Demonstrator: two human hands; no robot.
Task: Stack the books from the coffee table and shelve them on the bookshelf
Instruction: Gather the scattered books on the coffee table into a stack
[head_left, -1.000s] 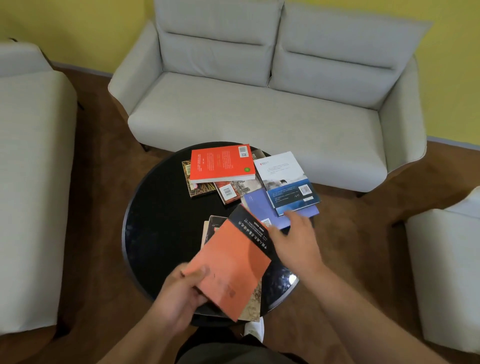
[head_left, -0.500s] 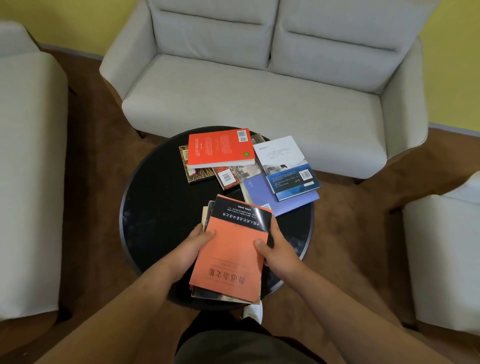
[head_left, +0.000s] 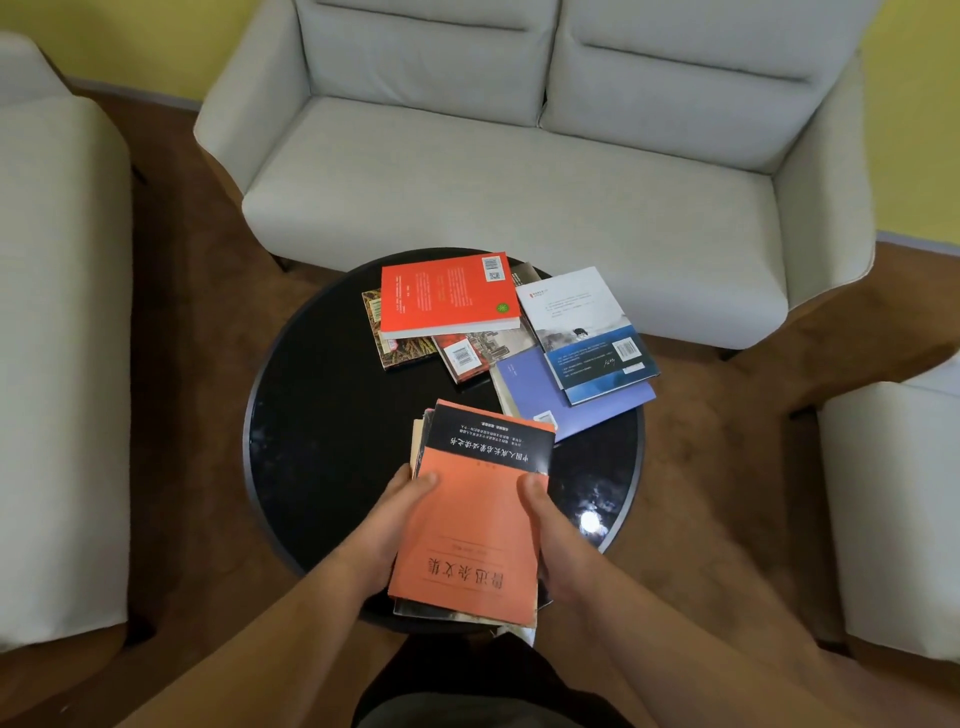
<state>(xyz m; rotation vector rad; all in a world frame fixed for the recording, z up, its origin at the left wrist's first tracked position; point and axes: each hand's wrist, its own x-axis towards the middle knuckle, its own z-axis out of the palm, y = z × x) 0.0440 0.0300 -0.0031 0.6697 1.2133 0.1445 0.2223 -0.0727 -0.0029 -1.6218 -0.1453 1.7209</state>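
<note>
Your left hand (head_left: 402, 514) and right hand (head_left: 545, 525) clamp small stack of paperbacks, orange-and-black softcover book (head_left: 475, 514) on top, thumbs on cover. Stack sits at near edge of round black glossy surface (head_left: 322, 415). Far side: red paperback (head_left: 447, 293) atop brown-patterned book (head_left: 389, 353); white-and-blue book (head_left: 587, 327) overlaps lavender book (head_left: 535, 389). Light grey fabric sofa (head_left: 519, 182) beyond surface.
</note>
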